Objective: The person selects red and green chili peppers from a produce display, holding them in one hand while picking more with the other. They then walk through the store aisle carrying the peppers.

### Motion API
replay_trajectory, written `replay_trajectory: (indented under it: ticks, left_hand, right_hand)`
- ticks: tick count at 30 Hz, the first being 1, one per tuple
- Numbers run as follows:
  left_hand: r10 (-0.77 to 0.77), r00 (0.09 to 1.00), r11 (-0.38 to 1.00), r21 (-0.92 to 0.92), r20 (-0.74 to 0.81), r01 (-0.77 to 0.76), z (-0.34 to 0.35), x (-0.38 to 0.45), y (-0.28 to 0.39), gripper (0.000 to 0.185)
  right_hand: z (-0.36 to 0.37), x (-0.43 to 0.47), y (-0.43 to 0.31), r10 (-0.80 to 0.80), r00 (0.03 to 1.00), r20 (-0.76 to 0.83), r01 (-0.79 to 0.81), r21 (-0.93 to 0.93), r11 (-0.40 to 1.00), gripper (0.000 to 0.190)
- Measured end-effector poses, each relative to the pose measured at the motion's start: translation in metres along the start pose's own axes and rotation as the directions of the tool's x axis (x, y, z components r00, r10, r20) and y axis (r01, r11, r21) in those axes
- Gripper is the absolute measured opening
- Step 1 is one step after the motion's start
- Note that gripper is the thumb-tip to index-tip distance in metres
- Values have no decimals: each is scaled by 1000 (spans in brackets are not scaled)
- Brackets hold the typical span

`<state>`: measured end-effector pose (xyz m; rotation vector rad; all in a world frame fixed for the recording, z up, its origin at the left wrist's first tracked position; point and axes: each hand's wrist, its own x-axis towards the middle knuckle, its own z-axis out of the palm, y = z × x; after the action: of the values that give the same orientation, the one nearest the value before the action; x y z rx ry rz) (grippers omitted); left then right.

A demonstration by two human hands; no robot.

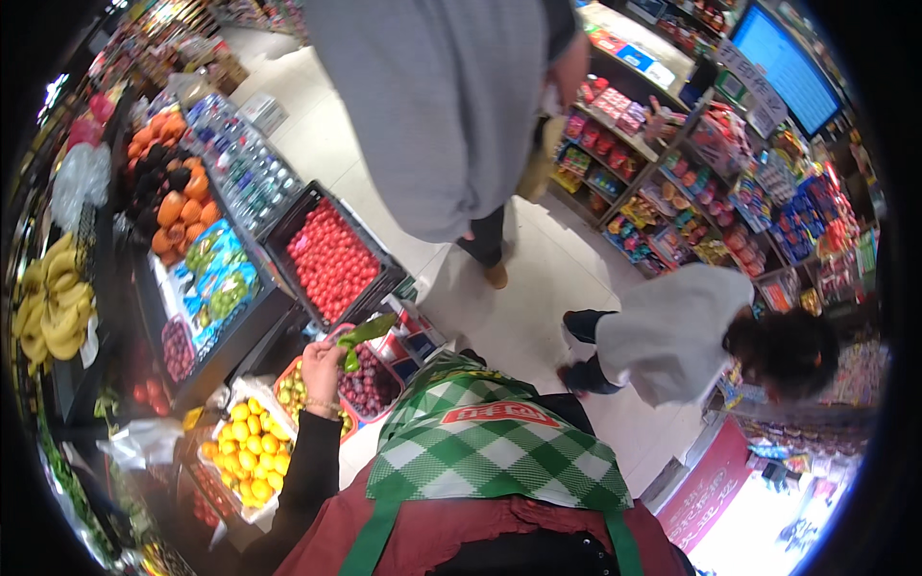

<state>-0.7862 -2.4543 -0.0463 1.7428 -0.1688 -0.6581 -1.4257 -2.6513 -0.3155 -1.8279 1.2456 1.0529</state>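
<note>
My left hand (322, 372), with a bracelet at the wrist, is closed around a green leaf-like piece (369, 330), perhaps a leaf or a scrap of plastic. It hangs above a pink basket of dark red grapes or similar round fruit (366, 385). Beside the wrist sits a red basket of small yellow-green fruit (292, 389). A box of yellow citrus fruit (252, 450) lies below and left of them. Above the hand, a black crate holds many small red fruits, likely cherry tomatoes (333, 259). My right hand is out of view; a green checked apron (490, 446) covers my front.
Two people (432, 108), (670, 331) in grey stand on the tiled floor ahead and to the right. Bottled drinks (245, 169), oranges (189, 209), bagged green fruit (223, 277) and bananas (57, 302) are at left. Snack shelves (677, 194) and a screen (785, 68) stand at right.
</note>
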Motion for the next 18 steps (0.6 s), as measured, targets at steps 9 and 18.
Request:
replay_trajectory:
  ticks: [9,18]
  left_hand:
    - [-30,999,999,17,-41,30,11,-21,-9,23]
    - [-36,999,999,-30,5,36,34,-12,-10,22]
  right_hand:
    - [-22,-16,-6,-71,993,93,88,-189,978,49]
    - [-218,-174,-158,-125,976,177,198,-493,847,51]
